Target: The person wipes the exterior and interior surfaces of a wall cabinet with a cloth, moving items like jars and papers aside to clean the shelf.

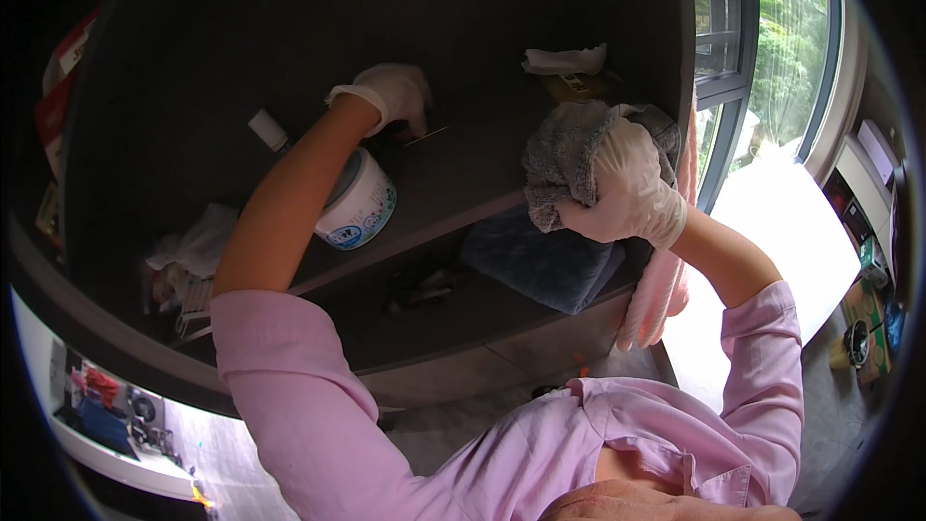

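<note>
In a white glove, my right hand (pixel 626 184) grips a bunched grey terry cloth (pixel 568 159) at the right end of a dark shelf (pixel 463 166). My left hand (pixel 394 95), also gloved, reaches deep over the same shelf with its fingers bent down. Just below its fingertips lies a thin yellowish strip (pixel 427 136); shadow hides whether I hold or touch it. Under my left forearm stands a white round tub (pixel 362 206) with a printed side and a grey lid. Behind that forearm is a small white-capped bottle (pixel 268 129).
A crumpled white tissue (pixel 564 59) lies at the shelf's back right. A folded dark blue cloth (pixel 542 260) sits on the lower shelf. Plastic bags (pixel 199 239) lie at the left. A pink towel (pixel 658 300) hangs by the right edge, near the window (pixel 788 43).
</note>
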`<act>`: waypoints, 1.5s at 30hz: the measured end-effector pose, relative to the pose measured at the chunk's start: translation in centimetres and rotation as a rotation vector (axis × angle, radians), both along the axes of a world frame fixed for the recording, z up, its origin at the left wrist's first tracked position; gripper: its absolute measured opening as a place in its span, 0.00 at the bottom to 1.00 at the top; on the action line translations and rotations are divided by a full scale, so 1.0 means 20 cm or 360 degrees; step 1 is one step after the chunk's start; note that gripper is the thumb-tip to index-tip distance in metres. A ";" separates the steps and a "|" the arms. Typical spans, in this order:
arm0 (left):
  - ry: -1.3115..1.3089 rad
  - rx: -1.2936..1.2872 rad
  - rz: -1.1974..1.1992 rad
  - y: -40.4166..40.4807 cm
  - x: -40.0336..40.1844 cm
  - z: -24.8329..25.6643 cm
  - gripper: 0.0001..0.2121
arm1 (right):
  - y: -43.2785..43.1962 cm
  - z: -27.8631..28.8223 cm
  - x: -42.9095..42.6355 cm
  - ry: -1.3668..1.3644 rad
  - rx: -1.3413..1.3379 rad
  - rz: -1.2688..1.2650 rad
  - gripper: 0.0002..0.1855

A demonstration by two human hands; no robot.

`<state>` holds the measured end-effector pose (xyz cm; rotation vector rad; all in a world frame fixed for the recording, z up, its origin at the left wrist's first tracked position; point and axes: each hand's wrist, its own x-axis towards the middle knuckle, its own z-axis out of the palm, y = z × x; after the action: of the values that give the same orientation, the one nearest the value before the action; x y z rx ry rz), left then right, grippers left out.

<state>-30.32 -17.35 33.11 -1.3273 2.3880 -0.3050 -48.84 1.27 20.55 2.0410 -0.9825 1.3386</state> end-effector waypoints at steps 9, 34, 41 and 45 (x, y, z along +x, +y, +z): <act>0.0081 -0.0028 -0.0166 -0.03 -0.02 -0.01 0.05 | -0.01 -0.01 0.00 -0.0043 -0.0032 0.0037 0.23; 0.0239 -0.0339 -0.0797 0.13 -0.16 -0.04 0.08 | -0.01 -0.02 0.00 -0.0035 -0.0060 0.0016 0.21; 0.0138 -0.0277 -0.0878 0.06 -0.17 -0.09 0.09 | -0.01 -0.01 0.01 -0.0025 -0.0052 0.0051 0.21; -0.0034 -0.0169 -0.0728 0.10 -0.21 -0.05 0.08 | 0.00 -0.02 0.01 -0.0042 -0.0054 0.0033 0.21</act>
<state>-34.57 -15.39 32.08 -0.7947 2.6676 -0.5743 -48.69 1.26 20.19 2.0186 -0.9462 1.3873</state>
